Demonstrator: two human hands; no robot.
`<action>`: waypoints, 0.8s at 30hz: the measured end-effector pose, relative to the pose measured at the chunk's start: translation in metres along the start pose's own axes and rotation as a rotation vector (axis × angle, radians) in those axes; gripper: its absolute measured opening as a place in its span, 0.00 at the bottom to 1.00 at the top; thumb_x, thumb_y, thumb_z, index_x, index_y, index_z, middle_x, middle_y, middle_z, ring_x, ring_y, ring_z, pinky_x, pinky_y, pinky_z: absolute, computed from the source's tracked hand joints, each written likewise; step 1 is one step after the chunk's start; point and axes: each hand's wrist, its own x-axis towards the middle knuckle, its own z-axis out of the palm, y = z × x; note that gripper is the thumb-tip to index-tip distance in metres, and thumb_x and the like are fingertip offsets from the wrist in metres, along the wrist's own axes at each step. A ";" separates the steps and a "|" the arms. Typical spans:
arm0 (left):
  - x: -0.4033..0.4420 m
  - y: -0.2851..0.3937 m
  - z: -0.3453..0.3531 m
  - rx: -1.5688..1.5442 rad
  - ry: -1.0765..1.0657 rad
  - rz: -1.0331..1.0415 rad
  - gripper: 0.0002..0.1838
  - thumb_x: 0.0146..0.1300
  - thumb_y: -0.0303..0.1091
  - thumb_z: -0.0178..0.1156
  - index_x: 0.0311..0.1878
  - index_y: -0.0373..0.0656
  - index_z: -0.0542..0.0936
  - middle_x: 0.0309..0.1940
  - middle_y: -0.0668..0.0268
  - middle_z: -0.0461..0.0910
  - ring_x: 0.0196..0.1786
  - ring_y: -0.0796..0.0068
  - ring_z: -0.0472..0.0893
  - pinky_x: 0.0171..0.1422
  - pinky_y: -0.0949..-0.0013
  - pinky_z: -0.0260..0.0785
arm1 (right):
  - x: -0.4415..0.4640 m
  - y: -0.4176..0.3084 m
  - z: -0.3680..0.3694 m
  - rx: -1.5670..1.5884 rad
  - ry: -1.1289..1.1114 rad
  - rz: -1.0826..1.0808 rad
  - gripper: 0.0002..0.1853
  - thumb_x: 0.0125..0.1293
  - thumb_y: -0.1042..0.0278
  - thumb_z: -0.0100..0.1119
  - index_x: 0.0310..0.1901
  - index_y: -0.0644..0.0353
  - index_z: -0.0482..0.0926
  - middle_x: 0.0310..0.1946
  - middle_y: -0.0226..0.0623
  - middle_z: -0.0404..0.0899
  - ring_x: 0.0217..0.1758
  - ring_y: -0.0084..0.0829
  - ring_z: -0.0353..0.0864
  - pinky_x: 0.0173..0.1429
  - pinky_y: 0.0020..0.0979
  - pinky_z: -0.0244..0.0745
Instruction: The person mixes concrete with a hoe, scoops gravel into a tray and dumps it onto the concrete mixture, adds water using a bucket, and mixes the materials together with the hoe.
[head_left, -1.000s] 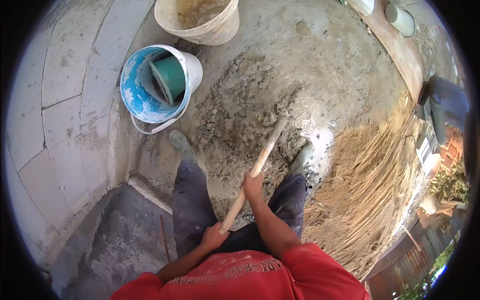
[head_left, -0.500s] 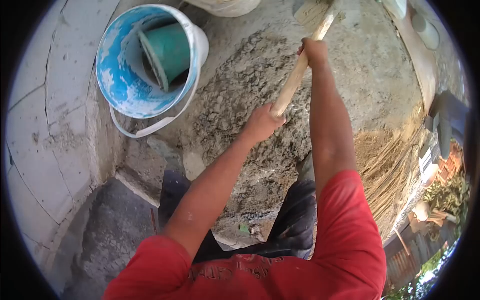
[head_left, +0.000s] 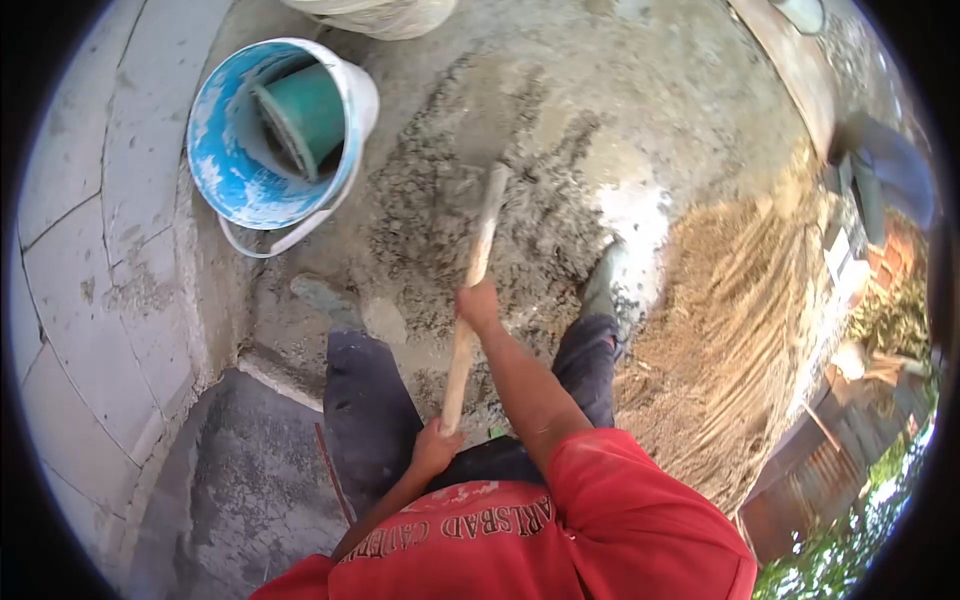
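Note:
A pale wooden handle [head_left: 466, 350] runs from my waist out to the wet grey mortar [head_left: 430, 215] between and beyond my boots. Near its lower end, close to my body, my left hand [head_left: 436, 448] is wrapped round it. Further up, about midway, my right hand [head_left: 478, 306] grips the same handle. The handle's far end lies over the mortar; the tool head there is blurred and coated in the mix, so its shape is hard to make out.
A blue-lined bucket [head_left: 225, 170] holding a green bucket [head_left: 306, 112] stands at the upper left, below another pale bucket [head_left: 395, 15]. A sand pile [head_left: 730, 330] lies to the right. A block wall [head_left: 75, 270] runs along the left. Another person's leg [head_left: 890, 170] shows at the right edge.
Half a second ago both arms were stretched far forward with the handle raised toward the top. Both hands have since come back toward my body, and the tool's far end is down at the mortar.

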 end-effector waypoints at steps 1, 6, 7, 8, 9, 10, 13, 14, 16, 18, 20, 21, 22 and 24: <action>-0.027 -0.002 0.008 -0.023 -0.008 -0.019 0.29 0.57 0.45 0.71 0.56 0.37 0.77 0.40 0.46 0.84 0.46 0.45 0.85 0.50 0.51 0.75 | -0.019 0.017 -0.003 0.062 0.024 0.002 0.09 0.59 0.72 0.60 0.34 0.72 0.75 0.16 0.45 0.79 0.19 0.38 0.84 0.24 0.38 0.78; -0.084 0.006 0.066 0.192 0.014 0.167 0.27 0.57 0.43 0.69 0.56 0.39 0.77 0.43 0.44 0.84 0.49 0.43 0.84 0.53 0.48 0.75 | -0.099 0.034 -0.093 0.370 0.036 0.090 0.12 0.61 0.72 0.63 0.40 0.67 0.72 0.18 0.36 0.76 0.16 0.30 0.78 0.21 0.34 0.74; -0.080 0.024 0.077 0.214 -0.028 0.157 0.26 0.58 0.43 0.69 0.56 0.39 0.77 0.43 0.44 0.84 0.50 0.42 0.83 0.53 0.47 0.75 | -0.096 0.045 -0.119 0.382 0.113 0.070 0.13 0.60 0.72 0.63 0.41 0.67 0.71 0.18 0.37 0.76 0.16 0.30 0.78 0.21 0.34 0.74; -0.070 0.044 0.087 0.237 -0.067 0.142 0.26 0.58 0.43 0.68 0.56 0.39 0.77 0.44 0.43 0.83 0.51 0.41 0.82 0.54 0.46 0.75 | -0.091 0.058 -0.146 0.395 0.185 0.051 0.14 0.60 0.72 0.64 0.42 0.67 0.70 0.18 0.38 0.76 0.16 0.30 0.78 0.21 0.34 0.73; -0.042 0.063 0.102 0.303 -0.085 0.163 0.24 0.59 0.43 0.67 0.55 0.40 0.77 0.44 0.43 0.83 0.50 0.40 0.81 0.53 0.46 0.75 | -0.069 0.063 -0.183 0.405 0.261 -0.045 0.16 0.62 0.71 0.64 0.45 0.66 0.68 0.20 0.37 0.76 0.17 0.28 0.78 0.20 0.34 0.73; -0.001 0.078 0.120 0.293 -0.104 0.343 0.24 0.60 0.45 0.67 0.54 0.40 0.77 0.42 0.44 0.83 0.48 0.39 0.82 0.51 0.46 0.74 | -0.044 0.051 -0.224 0.427 0.351 -0.106 0.14 0.62 0.73 0.62 0.44 0.65 0.68 0.19 0.36 0.75 0.16 0.28 0.77 0.21 0.34 0.75; 0.100 0.218 0.154 0.073 -0.414 0.457 0.19 0.60 0.38 0.69 0.49 0.37 0.78 0.23 0.61 0.80 0.22 0.67 0.80 0.28 0.62 0.72 | 0.063 0.022 -0.362 0.005 0.625 0.039 0.23 0.62 0.67 0.68 0.48 0.75 0.67 0.23 0.47 0.82 0.22 0.35 0.85 0.25 0.37 0.80; 0.122 0.260 0.161 -0.151 -0.604 0.372 0.14 0.61 0.37 0.68 0.42 0.39 0.77 0.18 0.69 0.74 0.15 0.80 0.72 0.20 0.68 0.65 | 0.097 0.013 -0.392 0.111 0.762 -0.068 0.22 0.60 0.67 0.70 0.45 0.78 0.73 0.23 0.47 0.82 0.22 0.36 0.85 0.26 0.36 0.81; 0.164 0.314 0.172 -0.195 -0.721 0.419 0.12 0.61 0.35 0.68 0.37 0.41 0.74 0.17 0.70 0.74 0.14 0.78 0.71 0.19 0.69 0.61 | 0.180 0.021 -0.458 0.040 0.622 0.013 0.15 0.60 0.66 0.65 0.29 0.76 0.80 0.21 0.43 0.82 0.23 0.36 0.84 0.29 0.38 0.81; 0.184 0.316 0.163 -0.312 -0.770 0.330 0.13 0.61 0.33 0.69 0.34 0.42 0.72 0.16 0.72 0.70 0.14 0.79 0.70 0.18 0.71 0.60 | 0.199 0.000 -0.438 0.227 0.609 0.037 0.12 0.62 0.70 0.63 0.29 0.74 0.78 0.24 0.46 0.82 0.24 0.33 0.82 0.28 0.36 0.79; 0.191 0.286 0.141 -0.425 -0.759 0.228 0.13 0.62 0.32 0.68 0.33 0.42 0.71 0.15 0.73 0.69 0.14 0.80 0.68 0.17 0.72 0.60 | 0.216 0.006 -0.378 0.030 0.522 0.047 0.16 0.61 0.66 0.62 0.39 0.77 0.77 0.30 0.52 0.84 0.30 0.39 0.87 0.34 0.39 0.83; 0.183 0.260 0.119 -0.472 -0.766 0.128 0.12 0.63 0.31 0.67 0.33 0.43 0.71 0.14 0.75 0.67 0.13 0.81 0.66 0.16 0.72 0.60 | 0.229 0.028 -0.329 -0.219 0.559 0.072 0.22 0.60 0.66 0.60 0.47 0.78 0.71 0.38 0.57 0.84 0.38 0.44 0.87 0.42 0.40 0.83; 0.175 0.230 0.098 -0.511 -0.718 0.043 0.12 0.64 0.31 0.66 0.33 0.43 0.70 0.14 0.75 0.67 0.13 0.82 0.66 0.16 0.72 0.60 | 0.239 0.036 -0.278 -0.467 0.596 0.084 0.29 0.59 0.65 0.58 0.56 0.79 0.65 0.45 0.62 0.83 0.45 0.49 0.87 0.50 0.41 0.83; 0.155 0.154 0.051 -0.547 -0.638 -0.039 0.11 0.64 0.31 0.66 0.34 0.44 0.71 0.14 0.75 0.68 0.13 0.83 0.66 0.16 0.72 0.61 | 0.175 0.022 -0.174 -0.310 0.538 0.094 0.31 0.60 0.65 0.58 0.59 0.72 0.59 0.48 0.64 0.80 0.52 0.57 0.84 0.57 0.47 0.80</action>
